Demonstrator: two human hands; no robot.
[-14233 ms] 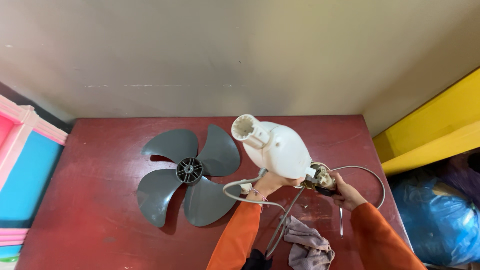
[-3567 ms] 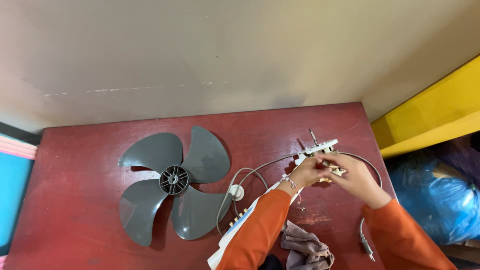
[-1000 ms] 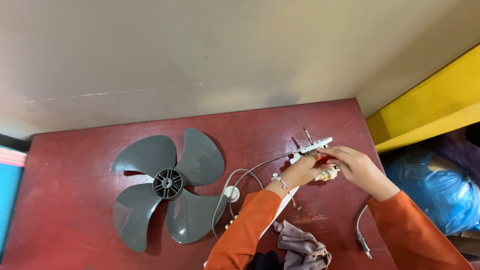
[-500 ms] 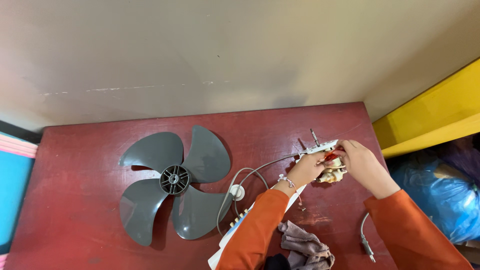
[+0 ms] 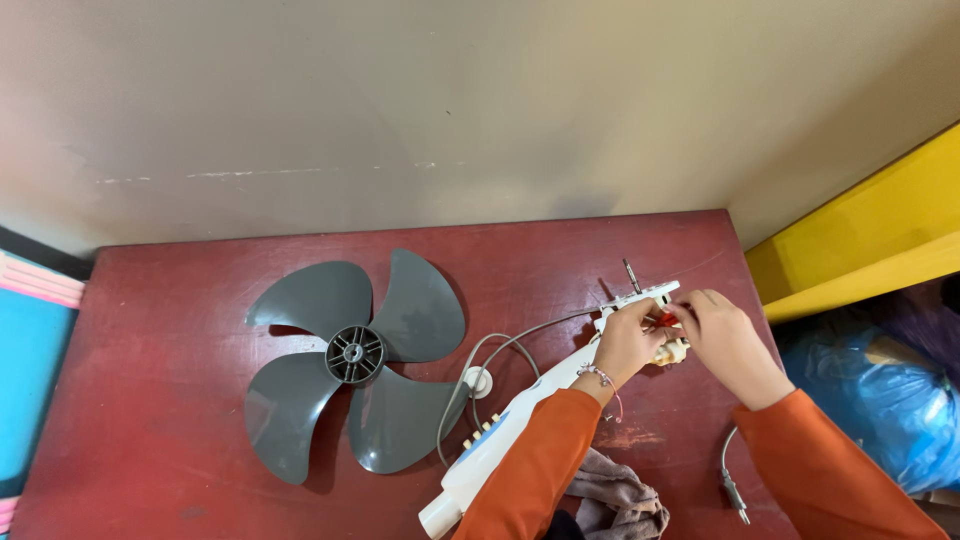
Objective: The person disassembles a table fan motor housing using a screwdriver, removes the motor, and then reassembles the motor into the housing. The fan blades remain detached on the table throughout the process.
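Much of what I am working on is hiding behind my own hands. My left hand point(image 5: 628, 340) is curling around the small fan motor assembly point(image 5: 655, 310), and my right hand point(image 5: 725, 335) is meeting it from the other side, so only the white bracket on top and its thin metal shaft are showing above my knuckles. A bit of something red point(image 5: 665, 319) is peeking out between my fingertips; I cannot tell what it is. My right fingers are pinching together at that red spot, though exactly what they are pinching is too covered to say. The assembly is sitting between both hands, touching each, near the right end of the dark red table point(image 5: 160, 400).

My left forearm is covering part of the long white fan housing point(image 5: 490, 450), whose lower end is running out of view. A grey cord point(image 5: 500, 350) is looping from the motor toward the grey fan blade point(image 5: 355, 355), which is lying flat well to my left. A crumpled cloth point(image 5: 610, 495) is being cut off by the bottom edge, and a plug end point(image 5: 735, 495) is lying near my right sleeve.
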